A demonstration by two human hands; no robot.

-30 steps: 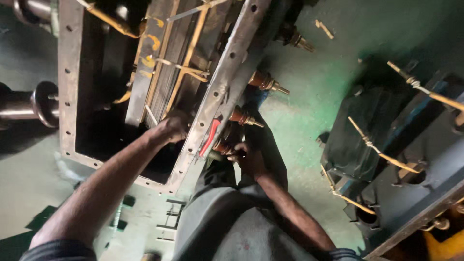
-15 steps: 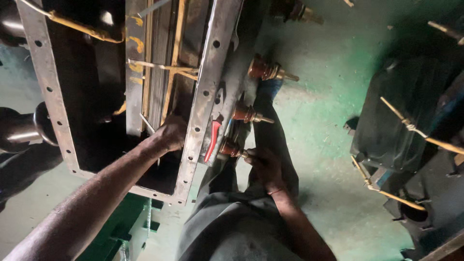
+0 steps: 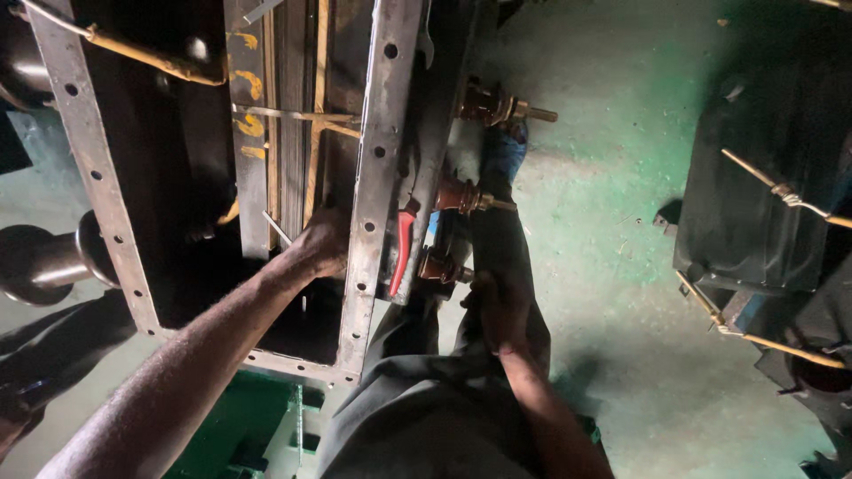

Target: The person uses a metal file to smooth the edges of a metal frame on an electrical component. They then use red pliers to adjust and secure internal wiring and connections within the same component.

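Green floor; right hand [image 3: 497, 306] grips lowest bushing [image 3: 439, 266].

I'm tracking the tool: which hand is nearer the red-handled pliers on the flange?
Left. The left hand is inside the tank, just across the flange from the red-handled pliers; the right hand is lower, outside, by the lowest bushing.

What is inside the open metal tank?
Inside the metal tank stand vertical plates with yellowish strips; the left hand reaches in. The bottom is too dark to see.
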